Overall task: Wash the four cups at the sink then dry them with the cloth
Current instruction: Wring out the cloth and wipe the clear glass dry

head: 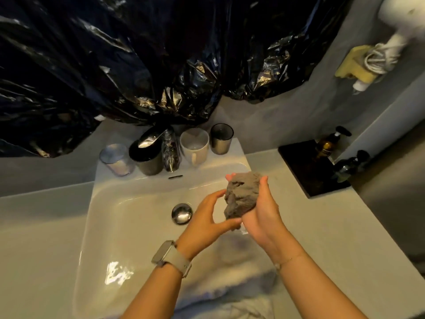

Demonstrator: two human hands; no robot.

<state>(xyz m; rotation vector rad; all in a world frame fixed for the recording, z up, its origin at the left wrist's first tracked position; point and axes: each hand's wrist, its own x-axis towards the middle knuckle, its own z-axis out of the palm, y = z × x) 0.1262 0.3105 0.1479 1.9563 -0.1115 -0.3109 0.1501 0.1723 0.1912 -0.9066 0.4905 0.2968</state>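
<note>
Black plastic sheeting (142, 65): crinkled and glossy, it hangs across the whole wall behind the sink and drapes down over the tap (171, 153), which is itself wrapped in the same plastic.
Desk (34, 226): a pale grey surface runs either side of the basin; on its right end lies a dark tray (308, 166) with a brown pump bottle (327, 143) standing on it and a darker bottle (351, 165) just beside.
Sink (128, 217): a white rectangular basin with a shiny round drain plug (182, 213) near its middle and a wet glare on the near left wall.
Wall fitting: up at the right a white hairdryer (395, 17) with its coiled cord sits in a yellowish holder (351, 63).
Cups: four stand in a row on the back ledge of the sink. From the left, a clear glass (116, 160), a dark cup (147, 160) just left of the tap, a white mug (195, 146) just right of it, and a dark tumbler (221, 139) at the end.
Cloth (241, 196): a grey bunched wad held over the right part of the basin, clear of the cups.
Right hand (262, 215): its fingers and thumb curl round the cloth from below and behind, cradling it.
Left hand (207, 217): fingers loosely curved, fingertips and thumb touching the cloth's left side; a pale watch (171, 259) sits on that wrist.
</note>
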